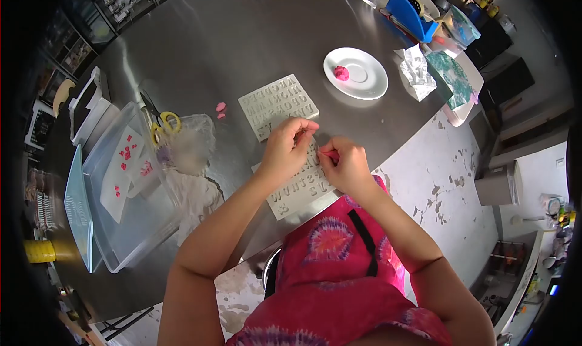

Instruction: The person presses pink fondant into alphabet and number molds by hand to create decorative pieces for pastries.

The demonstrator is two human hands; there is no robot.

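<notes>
My right hand point(347, 165) is closed on a small piece of pink dough point(332, 155), which shows between thumb and fingers. Close beside it, my left hand point(284, 152) has its thumb and fingers curled together; what they hold, if anything, is hidden. Both hands are over a pale letter mould point(294, 197) at the table's near edge, partly covering it. A second letter mould point(279, 100) lies just beyond. A white saucer point(373, 79) at the upper right carries a pink dough lump point(341, 73). Two small pink pieces point(220, 107) lie left of the far mould.
On the left, a clear plastic tub point(115, 252) holds white sheets with small pink pieces. Its bluish lid point(77, 206) leans beside it. Yellow-handled scissors point(165, 124), a plastic bag point(194, 143) and a white cloth point(194, 194) lie nearby. Crumpled paper point(416, 73) is right of the saucer.
</notes>
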